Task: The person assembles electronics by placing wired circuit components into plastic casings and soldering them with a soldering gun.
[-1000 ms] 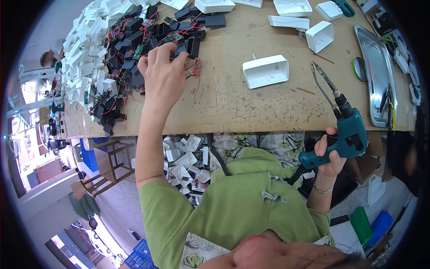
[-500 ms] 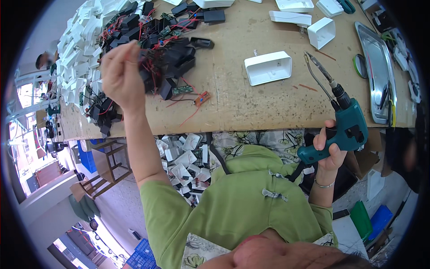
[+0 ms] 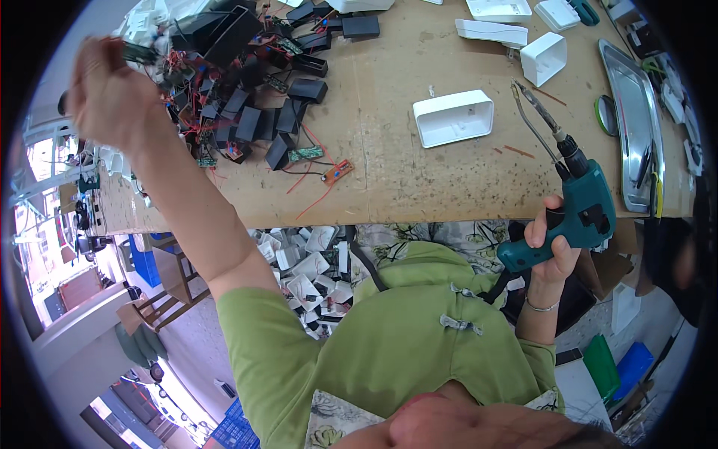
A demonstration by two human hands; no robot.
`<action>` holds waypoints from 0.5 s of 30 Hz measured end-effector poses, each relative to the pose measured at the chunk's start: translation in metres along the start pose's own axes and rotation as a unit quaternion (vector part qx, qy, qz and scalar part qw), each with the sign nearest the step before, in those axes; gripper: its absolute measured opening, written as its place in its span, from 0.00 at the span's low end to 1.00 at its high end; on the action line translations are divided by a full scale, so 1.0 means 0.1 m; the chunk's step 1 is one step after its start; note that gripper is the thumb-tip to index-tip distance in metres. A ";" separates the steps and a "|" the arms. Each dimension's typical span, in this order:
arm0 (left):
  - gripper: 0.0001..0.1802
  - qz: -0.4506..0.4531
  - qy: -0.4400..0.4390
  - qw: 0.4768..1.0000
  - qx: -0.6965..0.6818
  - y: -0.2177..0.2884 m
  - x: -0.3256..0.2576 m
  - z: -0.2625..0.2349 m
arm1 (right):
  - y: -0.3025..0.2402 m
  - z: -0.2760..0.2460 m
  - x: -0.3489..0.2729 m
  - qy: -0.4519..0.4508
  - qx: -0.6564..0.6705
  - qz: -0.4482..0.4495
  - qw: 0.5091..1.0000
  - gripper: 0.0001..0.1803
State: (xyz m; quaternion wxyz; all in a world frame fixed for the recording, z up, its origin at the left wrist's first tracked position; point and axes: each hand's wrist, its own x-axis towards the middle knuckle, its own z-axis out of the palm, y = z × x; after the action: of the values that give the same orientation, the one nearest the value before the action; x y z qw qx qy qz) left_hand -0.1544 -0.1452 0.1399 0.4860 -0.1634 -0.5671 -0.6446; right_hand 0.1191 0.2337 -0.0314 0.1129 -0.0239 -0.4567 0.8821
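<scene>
Across the wooden workbench (image 3: 419, 179) black modules lie heaped at far left; a small wired circuit board (image 3: 140, 52), judged light and fragile, best gripped by its edges, is pinched in the raised left hand (image 3: 112, 93); the teal drill (image 3: 580, 213) is clasped by the right hand (image 3: 552, 251) at near right.

The left hand (image 3: 112, 93) has lifted off the pile of black parts (image 3: 247, 112) — raised leftward, pinching a small piece.

An assembly workshop: a worn workbench (image 3: 419, 172) strewn with electronic parts (image 3: 247, 112) and plastic casings (image 3: 453, 117).
</scene>
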 end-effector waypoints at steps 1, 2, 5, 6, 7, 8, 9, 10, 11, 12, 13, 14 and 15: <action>0.07 0.066 -0.101 0.934 0.335 -0.10 -0.11 -0.13 | 0.00 0.00 0.00 -0.001 0.001 0.000 1.000 0.34; 0.07 -0.090 -0.100 0.946 0.296 -0.06 -0.33 -0.01 | -0.01 0.01 0.01 -0.004 -0.001 0.009 1.000 0.34; 0.06 -0.097 -0.115 0.975 0.165 -0.12 -0.52 -0.12 | 0.00 -0.08 0.06 -0.031 0.008 0.029 0.999 0.35; 0.06 -0.079 -0.064 0.986 0.134 -0.09 -0.43 -0.11 | 0.00 -0.12 0.05 -0.057 0.014 0.047 0.997 0.37; 0.05 -0.027 -0.032 0.994 0.102 -0.05 -0.34 -0.07 | 0.00 -0.11 0.03 -0.053 0.013 0.048 0.997 0.37; 0.05 -0.020 -0.006 0.999 0.036 0.01 -0.21 -0.03 | 0.00 -0.09 0.05 -0.063 0.020 0.040 0.997 0.36; 0.04 -0.012 0.020 0.999 -0.032 0.04 -0.07 0.00 | -0.01 -0.08 0.07 -0.072 0.027 0.030 0.997 0.36; 0.03 0.001 0.014 0.997 -0.071 0.07 0.04 0.01 | -0.01 -0.09 0.08 -0.074 0.026 0.029 0.996 0.36; 0.03 0.011 0.020 0.995 -0.097 0.09 0.12 0.00 | 0.01 -0.08 0.07 -0.063 0.030 0.024 0.997 0.36; 0.03 0.022 0.025 0.992 -0.121 0.13 0.18 0.01 | 0.03 -0.07 0.07 -0.053 0.034 0.020 0.998 0.36; 0.05 0.055 0.036 0.992 -0.112 0.18 0.23 0.05 | 0.03 -0.05 0.09 -0.054 0.036 0.019 0.998 0.36; 0.06 0.064 0.027 0.993 -0.091 0.22 0.30 0.06 | 0.03 -0.03 0.09 -0.059 0.036 0.027 0.997 0.36; 0.07 0.074 0.019 0.995 -0.070 0.26 0.36 0.06 | 0.03 -0.02 0.09 -0.065 0.037 0.035 0.997 0.36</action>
State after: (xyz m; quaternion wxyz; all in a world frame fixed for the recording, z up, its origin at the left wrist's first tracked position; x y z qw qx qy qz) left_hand -0.1524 -0.1528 0.1836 0.5302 -0.2262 -0.4978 -0.6480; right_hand 0.1100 0.2357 -0.0340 0.0532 0.0220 -0.4289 0.9015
